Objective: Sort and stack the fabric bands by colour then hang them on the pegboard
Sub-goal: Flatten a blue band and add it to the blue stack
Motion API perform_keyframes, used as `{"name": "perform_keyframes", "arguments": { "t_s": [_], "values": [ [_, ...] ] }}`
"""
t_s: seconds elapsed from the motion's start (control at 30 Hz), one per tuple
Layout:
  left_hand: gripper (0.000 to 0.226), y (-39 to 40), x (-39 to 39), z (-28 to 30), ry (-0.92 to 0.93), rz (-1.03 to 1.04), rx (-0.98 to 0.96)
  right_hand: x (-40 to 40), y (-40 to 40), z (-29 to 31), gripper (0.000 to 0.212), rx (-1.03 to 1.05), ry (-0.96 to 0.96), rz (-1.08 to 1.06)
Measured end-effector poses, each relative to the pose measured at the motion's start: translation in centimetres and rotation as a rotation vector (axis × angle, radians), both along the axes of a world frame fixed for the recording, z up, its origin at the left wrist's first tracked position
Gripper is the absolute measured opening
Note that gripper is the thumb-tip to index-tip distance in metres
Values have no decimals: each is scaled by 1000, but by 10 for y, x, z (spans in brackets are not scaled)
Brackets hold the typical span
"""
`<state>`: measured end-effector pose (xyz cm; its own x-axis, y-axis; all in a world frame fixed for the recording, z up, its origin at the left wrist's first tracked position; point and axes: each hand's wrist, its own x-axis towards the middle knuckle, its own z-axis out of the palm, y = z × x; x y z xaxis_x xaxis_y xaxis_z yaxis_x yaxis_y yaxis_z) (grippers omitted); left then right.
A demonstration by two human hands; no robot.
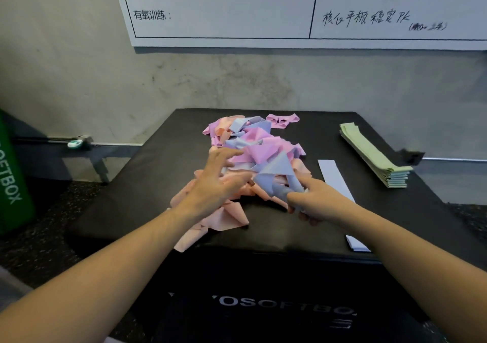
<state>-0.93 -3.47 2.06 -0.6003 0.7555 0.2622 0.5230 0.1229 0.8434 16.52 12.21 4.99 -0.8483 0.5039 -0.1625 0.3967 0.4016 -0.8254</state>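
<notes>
A tangled heap of fabric bands [259,142] in pink, peach and lavender-blue lies in the middle of the black soft box [147,179]. My right hand [313,203] pinches a lavender-blue band [276,174] and lifts it off the heap's near side. My left hand [218,182] reaches over the heap with spread fingers, touching the bands. To the right a flat lavender-blue band [336,178] lies straight, partly under my right forearm. A neat stack of green bands [374,155] sits at the box's right edge. One pink band [283,120] lies apart at the back.
A white board with handwriting [263,10] hangs on the grey wall behind. A green soft box [11,179] stands at the left. A metal rail with a bracket [79,142] runs along the wall's base. No pegboard is in view.
</notes>
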Motion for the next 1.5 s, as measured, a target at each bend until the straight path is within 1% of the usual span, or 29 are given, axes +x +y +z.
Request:
{"name": "perform_keyframes", "arguments": {
  "t_s": [0.03,0.07,0.1,0.17,0.2,0.27,0.37,0.47,0.63,0.7,0.77,0.8,0.9,0.97,1.03,1.13,1.17,1.23,1.3,1.37,1.43,1.5],
  "values": [
    [58,1,12,1,-61,-54,16,3,-4,2,61,-9,-5,10],
    [63,2,24,2,-111,-99,44,6,-6,3,54,-15,-4,23],
    [68,4,36,5,-122,-124,61,9,-9,4,42,-14,0,40],
    [74,6,59,12,-51,-147,33,17,-14,7,15,-4,-12,81],
    [74,8,70,17,-4,-143,4,21,-16,10,10,10,-25,104],
    [62,10,89,24,13,-115,13,32,-19,13,14,54,-41,117],
    [40,14,107,31,-20,-77,106,47,-21,17,33,94,-5,96],
    [26,17,114,42,-139,0,199,64,-24,26,46,26,58,82],
    [20,18,130,63,-263,54,287,92,-26,41,52,-21,225,-5],
    [19,19,134,73,-272,92,299,102,-23,41,53,-69,299,-63],
    [19,19,134,80,-285,138,312,114,-20,39,60,-98,316,-104],
    [18,18,136,84,-306,160,331,120,-20,39,59,-109,321,-123],
    [16,15,144,94,-379,197,392,136,-19,34,42,-131,362,-158],
    [12,12,151,98,-411,150,370,143,-19,31,44,-106,340,-173],
    [7,9,160,101,-432,60,313,146,-22,33,47,-100,338,-186],
    [15,12,176,105,-404,43,299,146,-31,41,46,-115,390,-116],
    [18,14,180,108,-397,58,310,145,-34,42,43,-125,398,-72],
    [16,16,184,111,-402,74,332,145,-40,44,31,-146,411,-20],
    [16,16,184,111,-425,43,332,145,-45,44,16,-159,447,-29],
    [15,13,183,109,-442,10,322,147,-48,44,8,-207,498,-59],
    [15,10,183,109,-436,1,307,151,-47,46,4,-261,555,-98],
    [14,7,182,110,-418,20,266,155,-46,49,7,-300,593,-152]
  ]
}}
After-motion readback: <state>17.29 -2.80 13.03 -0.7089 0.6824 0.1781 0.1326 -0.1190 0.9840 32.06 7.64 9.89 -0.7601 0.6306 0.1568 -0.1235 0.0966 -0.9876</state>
